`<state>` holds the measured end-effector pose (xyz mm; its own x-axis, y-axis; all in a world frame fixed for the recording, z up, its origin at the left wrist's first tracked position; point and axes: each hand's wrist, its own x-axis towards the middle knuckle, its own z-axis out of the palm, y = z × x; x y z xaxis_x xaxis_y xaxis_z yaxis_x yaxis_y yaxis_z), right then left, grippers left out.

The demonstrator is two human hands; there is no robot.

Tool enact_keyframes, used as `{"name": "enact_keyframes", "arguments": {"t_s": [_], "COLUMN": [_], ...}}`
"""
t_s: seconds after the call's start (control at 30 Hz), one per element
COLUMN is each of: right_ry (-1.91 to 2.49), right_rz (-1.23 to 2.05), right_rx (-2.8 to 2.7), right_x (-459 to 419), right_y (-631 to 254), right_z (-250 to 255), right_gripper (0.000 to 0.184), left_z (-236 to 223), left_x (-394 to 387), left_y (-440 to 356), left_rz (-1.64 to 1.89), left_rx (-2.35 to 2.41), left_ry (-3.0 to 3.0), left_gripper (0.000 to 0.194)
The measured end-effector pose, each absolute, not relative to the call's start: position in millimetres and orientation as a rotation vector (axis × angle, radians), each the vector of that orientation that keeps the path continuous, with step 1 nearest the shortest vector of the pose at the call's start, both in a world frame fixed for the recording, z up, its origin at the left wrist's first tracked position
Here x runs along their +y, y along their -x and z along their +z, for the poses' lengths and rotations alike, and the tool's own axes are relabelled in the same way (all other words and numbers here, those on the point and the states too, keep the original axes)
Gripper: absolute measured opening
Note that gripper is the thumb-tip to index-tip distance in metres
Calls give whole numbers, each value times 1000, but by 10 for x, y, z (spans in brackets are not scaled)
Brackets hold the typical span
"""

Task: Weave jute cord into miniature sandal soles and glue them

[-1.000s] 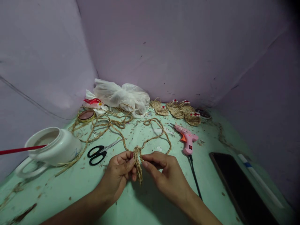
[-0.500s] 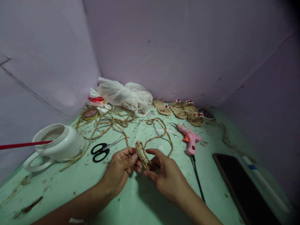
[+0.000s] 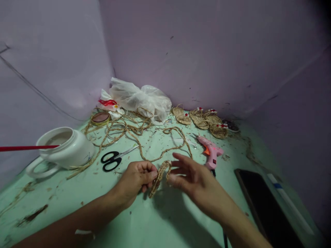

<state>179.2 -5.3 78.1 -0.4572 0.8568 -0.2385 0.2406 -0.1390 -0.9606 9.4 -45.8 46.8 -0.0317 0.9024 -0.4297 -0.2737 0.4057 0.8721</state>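
Spreading wider than a moment earlier, the right hand left the braided coil mainly to the left hand, which pinched its left side. Coil had swung to lean the other way, between both hands, lower centre of frame; right thumb's contact unclear.

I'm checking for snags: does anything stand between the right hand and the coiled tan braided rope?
Nothing visible does: the right hand is right at the rope coil, pinched by the left hand. The pink glue gun lies farther back.
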Motion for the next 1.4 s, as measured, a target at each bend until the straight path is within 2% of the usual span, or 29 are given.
{"name": "enact_keyframes", "arguments": {"t_s": [0.13, 0.27, 0.4, 0.57, 0.67, 0.73, 0.77, 0.8, 0.9, 1.03, 1.13, 1.23, 1.3, 1.4], "right_ry": [1085, 935, 983, 1015, 1051, 1043, 1037, 1036, 1076, 1260, 1456, 1571, 1580, 1508], "right_rz": [1488, 1369, 1220, 1079, 1072, 1087, 1087, 1070, 929, 939, 1098, 1156, 1106, 911], "right_rx": [-1832, -2089, -2028, -1691, -1420, -1312, -1293, -1286, -1249, -1170, -1302, -1392, -1487, -1758], "right_x": [124, 149, 116, 28, -56, -113, -137, -156, -181, -224, -342, -465, -499, -499], "right_y": [-1916, -1901, -1904, -1963, -1922, -1873, -1857, -1855, -1947, -2143, -2135, -2054, -2050, -2142], "right_z": [778, 751, 785, 963, 1071, 1130, 1156, 1178, 1178, 892, 528, 283, 238, 275], "right_gripper": [31, 21, 18, 17, 17, 19, 19, 20, 21, 24, 26, 20, 15, 17], "left_z": [469, 449, 431, 437, 438, 431, 432, 441, 542, 810, 909, 805, 684, 569], "left_x": [-460, -469, -438, -392, -387, -363, -345, -329, -367, -717, -984, -1047, -999, -884], "left_y": [-113, -139, -96, -92, -282, -442, -505, -544, -483, -102, 142, 188, 119, -45], "left_rz": [989, 970, 1025, 1175, 1204, 1261, 1298, 1294, 1155, 665, 376, 147, 182, 521], "left_rx": [1233, 1234, 1215, 1187, 1233, 1188, 1128, 1060, 1060, 1513, 1774, 1880, 1920, 1778], "left_ry": [-668, -687, -710, -880, -1183, -1395, -1512, -1622, -1826, -2044, -2230, -2298, -2361, -2485], "left_gripper": [30, 27, 26, 23, 38, 58, 57, 47, 4, 27, 28, 29, 24, 19]}}
